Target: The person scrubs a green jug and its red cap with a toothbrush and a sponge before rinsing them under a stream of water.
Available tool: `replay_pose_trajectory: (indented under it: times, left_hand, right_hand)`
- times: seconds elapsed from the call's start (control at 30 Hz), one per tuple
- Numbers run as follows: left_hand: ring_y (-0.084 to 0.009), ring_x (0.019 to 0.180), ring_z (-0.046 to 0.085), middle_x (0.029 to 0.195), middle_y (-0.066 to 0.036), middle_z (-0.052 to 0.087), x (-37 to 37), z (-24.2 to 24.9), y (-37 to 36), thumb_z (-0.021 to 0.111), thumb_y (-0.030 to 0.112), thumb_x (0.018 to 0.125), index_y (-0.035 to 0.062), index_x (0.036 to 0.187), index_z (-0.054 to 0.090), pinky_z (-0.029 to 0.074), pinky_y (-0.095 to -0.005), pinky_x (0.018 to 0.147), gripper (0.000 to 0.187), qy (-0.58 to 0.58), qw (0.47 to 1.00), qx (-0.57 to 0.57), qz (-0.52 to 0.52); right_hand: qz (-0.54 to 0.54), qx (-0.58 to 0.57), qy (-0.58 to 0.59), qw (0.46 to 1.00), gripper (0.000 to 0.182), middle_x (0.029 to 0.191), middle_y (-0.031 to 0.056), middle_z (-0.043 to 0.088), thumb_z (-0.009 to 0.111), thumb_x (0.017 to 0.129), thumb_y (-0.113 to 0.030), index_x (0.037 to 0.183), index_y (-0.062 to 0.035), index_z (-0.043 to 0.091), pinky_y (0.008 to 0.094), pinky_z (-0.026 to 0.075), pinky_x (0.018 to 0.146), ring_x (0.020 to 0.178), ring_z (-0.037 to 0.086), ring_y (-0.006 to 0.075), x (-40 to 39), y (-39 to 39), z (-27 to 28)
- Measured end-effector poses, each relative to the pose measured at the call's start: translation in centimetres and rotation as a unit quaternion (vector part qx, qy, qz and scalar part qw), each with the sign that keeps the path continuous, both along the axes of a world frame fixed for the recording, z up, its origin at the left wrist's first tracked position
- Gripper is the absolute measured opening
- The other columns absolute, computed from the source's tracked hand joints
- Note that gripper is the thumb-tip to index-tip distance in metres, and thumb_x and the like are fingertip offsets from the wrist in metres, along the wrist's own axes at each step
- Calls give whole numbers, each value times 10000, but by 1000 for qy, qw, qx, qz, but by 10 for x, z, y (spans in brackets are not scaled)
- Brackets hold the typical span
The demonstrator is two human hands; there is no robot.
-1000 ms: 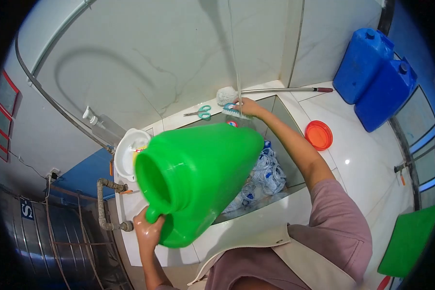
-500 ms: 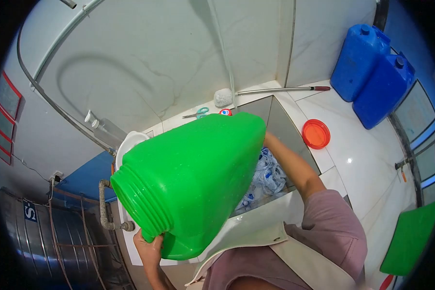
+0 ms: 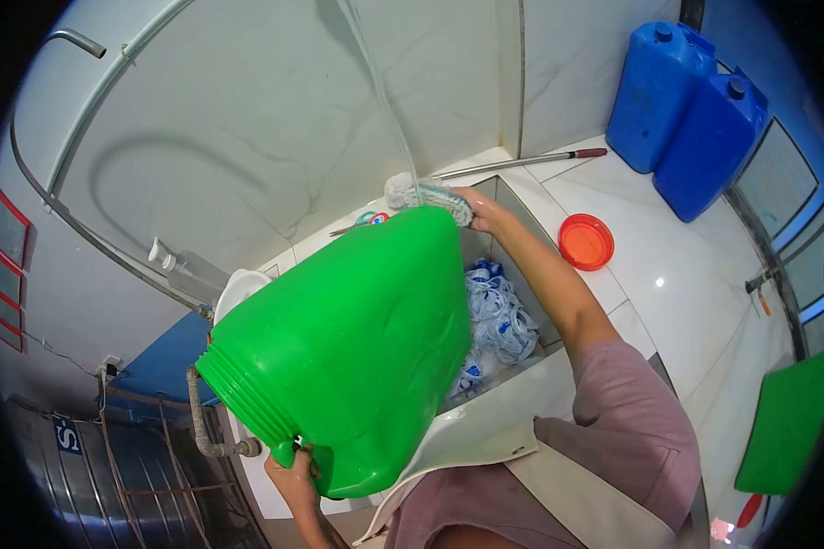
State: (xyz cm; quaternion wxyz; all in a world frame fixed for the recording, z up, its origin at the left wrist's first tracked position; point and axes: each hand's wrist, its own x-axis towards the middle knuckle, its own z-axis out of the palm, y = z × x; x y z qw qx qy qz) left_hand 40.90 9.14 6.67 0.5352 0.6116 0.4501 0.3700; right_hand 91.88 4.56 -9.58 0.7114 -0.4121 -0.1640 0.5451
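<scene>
A big green plastic jug (image 3: 348, 339) lies tilted across the middle, its open threaded mouth facing lower left. My left hand (image 3: 295, 476) is closed around its handle beside the neck. Beyond the jug's far end, my right hand (image 3: 482, 210) grips a scrub brush (image 3: 446, 203) with pale and teal bristles. A thin stream of water (image 3: 380, 91) runs down at the brush. Below my right arm, a tangle of clear and blue plastic pieces (image 3: 499, 320) fills part of the sink basin (image 3: 522, 220).
A red lid (image 3: 586, 242) rests on the tiled counter, right of the basin. Two blue jerrycans (image 3: 659, 96) stand at the back right. A pole (image 3: 522, 162) and a white fluffy head (image 3: 399, 189) lie along the wall, near scissors (image 3: 348, 228). A pump bottle (image 3: 188, 265) stands left.
My right hand has come up from behind the jug and now shows with the scrub brush. The view has shifted slightly; my left hand keeps its hold on the handle.
</scene>
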Motion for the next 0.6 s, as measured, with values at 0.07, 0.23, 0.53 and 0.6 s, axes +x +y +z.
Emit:
replay_pose_trajectory:
  times: [0.07, 0.23, 0.53, 0.6]
  left_hand:
    - [-93, 377, 405, 531, -19, 461, 1, -2, 0, 553, -18, 693, -7, 706, 520, 319, -238, 354, 37, -7, 1000, 1, 6]
    - [-93, 377, 397, 532, -14, 445, -16, -17, 15, 559, -15, 689, -2, 712, 514, 312, -238, 355, 52, -26, 999, -18, 23]
    - [-164, 472, 508, 603, -62, 547, -19, -11, 41, 600, -5, 657, -30, 767, 573, 404, -293, 463, 116, 106, 964, 231, -77]
    - [-204, 510, 546, 616, -90, 570, -2, 3, 32, 620, 6, 647, -22, 774, 581, 421, -309, 496, 136, 158, 939, 292, -85]
  right_hand:
    - [-89, -56, -67, 992, 313, 873, 110, 657, 436, 891, -297, 943, -41, 610, 402, 538, 692, 771, 653, 217, -15, -5, 0]
    - [331, 89, -524, 779, 269, 815, 167, 637, 472, 818, -257, 890, -55, 633, 427, 477, 690, 768, 622, 270, -96, -73, -192]
    - [-223, -521, -718, 405, 357, 894, 140, 615, 432, 899, -265, 1232, -145, 474, 477, 457, 699, 816, 613, 296, 58, -96, 0]
    - [-221, -556, -711, 371, 458, 1099, 160, 541, 444, 894, -347, 1315, -170, 406, 478, 433, 790, 997, 533, 318, 60, -114, 0]
